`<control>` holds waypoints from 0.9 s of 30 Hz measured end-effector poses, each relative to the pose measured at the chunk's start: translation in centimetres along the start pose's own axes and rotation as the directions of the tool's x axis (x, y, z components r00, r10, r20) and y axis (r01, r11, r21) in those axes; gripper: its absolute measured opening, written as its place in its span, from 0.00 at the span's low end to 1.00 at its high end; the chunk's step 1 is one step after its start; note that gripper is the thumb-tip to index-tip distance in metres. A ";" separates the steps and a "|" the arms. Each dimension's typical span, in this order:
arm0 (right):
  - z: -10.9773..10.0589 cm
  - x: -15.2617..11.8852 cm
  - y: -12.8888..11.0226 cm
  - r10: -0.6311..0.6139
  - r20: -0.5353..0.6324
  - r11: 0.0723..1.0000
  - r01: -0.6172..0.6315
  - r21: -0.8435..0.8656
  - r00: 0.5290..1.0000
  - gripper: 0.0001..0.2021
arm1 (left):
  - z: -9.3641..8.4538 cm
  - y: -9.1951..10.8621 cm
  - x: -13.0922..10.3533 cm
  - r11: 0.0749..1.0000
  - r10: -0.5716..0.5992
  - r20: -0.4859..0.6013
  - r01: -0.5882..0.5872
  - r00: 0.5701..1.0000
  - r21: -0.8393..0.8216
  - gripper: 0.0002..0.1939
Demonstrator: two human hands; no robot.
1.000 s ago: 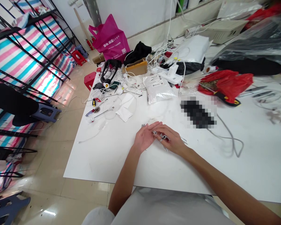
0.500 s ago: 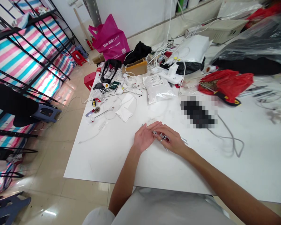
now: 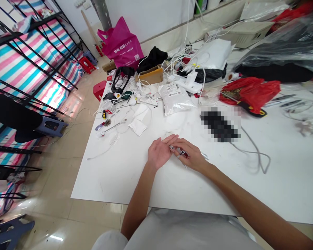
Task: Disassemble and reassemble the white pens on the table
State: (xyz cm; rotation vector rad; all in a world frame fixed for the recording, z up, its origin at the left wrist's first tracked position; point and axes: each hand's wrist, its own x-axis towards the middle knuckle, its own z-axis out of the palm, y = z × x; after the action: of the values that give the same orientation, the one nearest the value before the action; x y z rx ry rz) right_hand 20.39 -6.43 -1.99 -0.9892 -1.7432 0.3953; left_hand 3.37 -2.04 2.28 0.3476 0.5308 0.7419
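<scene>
My left hand (image 3: 159,152) is open, palm up, its fingers stretched out low over the white table (image 3: 114,180). My right hand (image 3: 190,154) is curled against its fingertips, a ring on one finger. Between the right thumb and fingers is a small grey tube-like piece (image 3: 171,148), its round end facing the left palm. A second round end shows by the ring; the curled fingers hide the rest. Thin pale pieces (image 3: 204,156) lie just beyond the right knuckles, too small to name.
A pixelated black object (image 3: 220,125) with a grey cable lies at right. Behind my hands are a white package (image 3: 175,99), a folded white paper (image 3: 138,123) and a screwdriver (image 3: 100,125). Farther back stand a magenta bag (image 3: 125,43), tangled cables and a red plastic bag (image 3: 263,92).
Both hands keep nearly the same pose, fingertips together. The whole view has shifted very slightly.
</scene>
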 end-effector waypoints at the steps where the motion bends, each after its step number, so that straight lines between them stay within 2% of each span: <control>1: 0.0 0.0 -0.1 0.000 0.002 1.000 0.000 -0.003 1.000 0.13 | 0.0 0.1 0.0 1.000 -0.004 -0.002 0.004 1.000 -0.006 0.33; 10: 0.1 0.0 -0.3 0.024 0.006 1.000 -0.024 0.020 1.000 0.12 | 0.2 0.1 -0.3 0.999 -0.040 0.042 0.042 0.998 -0.033 0.36; 19: 0.2 -0.3 0.0 0.019 0.022 0.999 -0.020 0.044 1.000 0.13 | 0.9 0.2 -0.5 0.994 -0.058 -0.010 0.057 0.998 -0.094 0.36; 27: 0.1 -0.2 -0.2 0.015 0.027 1.000 -0.016 0.026 1.000 0.13 | 0.5 0.3 -0.5 0.996 -0.058 0.044 0.061 0.997 -0.066 0.38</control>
State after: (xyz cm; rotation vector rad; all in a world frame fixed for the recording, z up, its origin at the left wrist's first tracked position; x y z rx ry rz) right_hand 20.21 -6.69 -2.02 -0.9838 -1.7511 0.4420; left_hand 3.24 -2.25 2.98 0.2826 0.4737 0.6918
